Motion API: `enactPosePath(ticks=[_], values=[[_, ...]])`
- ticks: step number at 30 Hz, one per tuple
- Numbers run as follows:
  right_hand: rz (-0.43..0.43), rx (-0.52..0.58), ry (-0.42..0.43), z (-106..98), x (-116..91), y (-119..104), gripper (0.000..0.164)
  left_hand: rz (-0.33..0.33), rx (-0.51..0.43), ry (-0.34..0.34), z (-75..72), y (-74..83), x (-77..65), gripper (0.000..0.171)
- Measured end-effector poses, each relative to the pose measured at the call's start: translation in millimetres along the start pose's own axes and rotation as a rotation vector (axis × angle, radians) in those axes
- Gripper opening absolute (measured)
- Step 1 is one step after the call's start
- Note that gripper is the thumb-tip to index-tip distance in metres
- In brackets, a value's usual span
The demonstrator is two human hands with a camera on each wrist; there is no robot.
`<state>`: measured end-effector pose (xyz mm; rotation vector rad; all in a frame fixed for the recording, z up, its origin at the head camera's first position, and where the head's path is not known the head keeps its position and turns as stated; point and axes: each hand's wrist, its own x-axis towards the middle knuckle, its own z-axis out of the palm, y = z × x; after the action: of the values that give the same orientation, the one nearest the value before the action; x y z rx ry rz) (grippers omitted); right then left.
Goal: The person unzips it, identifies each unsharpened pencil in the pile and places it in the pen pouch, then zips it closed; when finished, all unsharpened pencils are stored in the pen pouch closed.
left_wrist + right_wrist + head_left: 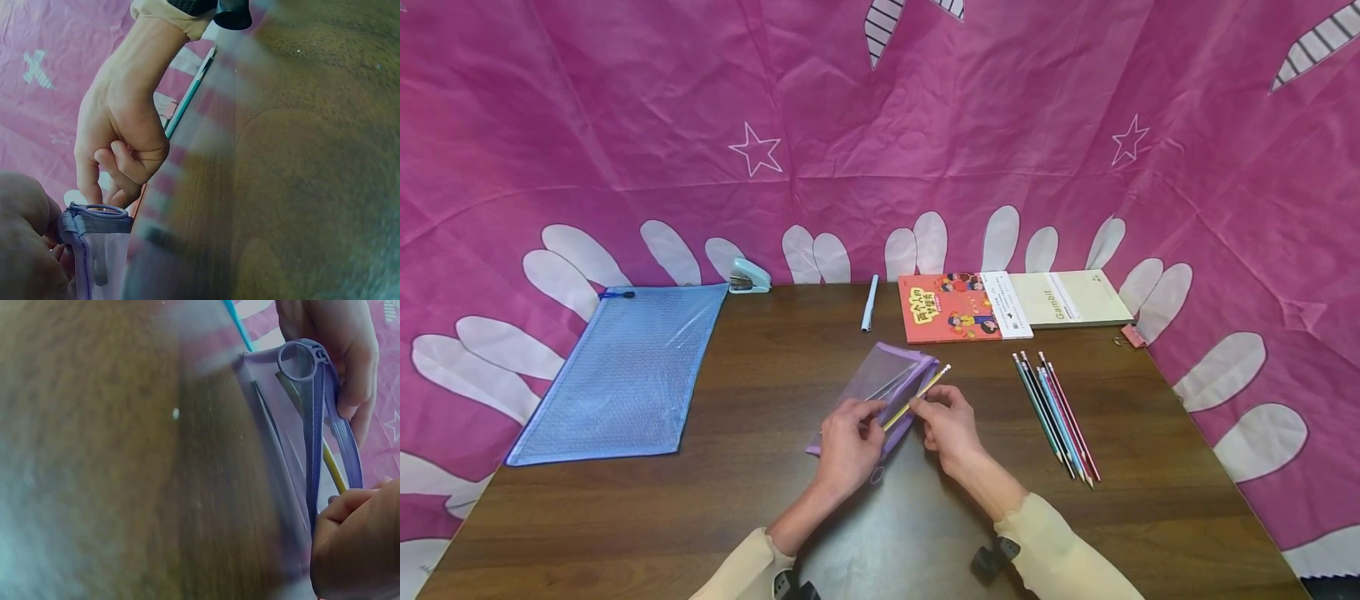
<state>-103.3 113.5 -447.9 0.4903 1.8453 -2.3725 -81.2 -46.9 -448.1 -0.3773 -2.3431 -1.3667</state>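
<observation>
Left of the pouch (867, 377), table (752, 400) lies free up to the folder (628, 375); right of the right hand (950, 425), a strip runs to the pencils (1063, 422); far, stapler (750, 277), pen (869, 305) and books (955, 308) obstruct, with gaps either side of the pen.

At your left, a blue mesh folder (625, 375) is lying on the surface (767, 383), a pale-blue stapler (749, 277) resting just beside its corner. Ahead, from left to right, a pen (869, 304), a red book (936, 300), a cream notebook (1086, 292) and a pink clip (1134, 336) are lying; a pink cloth (925, 142) is hanging behind.
</observation>
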Motion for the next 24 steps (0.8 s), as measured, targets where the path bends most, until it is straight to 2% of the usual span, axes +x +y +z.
enactPosePath(ticks=[15,24], values=[[0.014,-0.138,0.04,7.8,-2.9,-1.2,0.038,-0.018,-0.011,-0.017,-1.8,1.4,-0.2,0.029],[-0.008,-0.226,0.039,9.9,-4.8,-3.3,0.028,0.0,-0.008,-0.007,-2.3,0.9,0.7,0.03]])
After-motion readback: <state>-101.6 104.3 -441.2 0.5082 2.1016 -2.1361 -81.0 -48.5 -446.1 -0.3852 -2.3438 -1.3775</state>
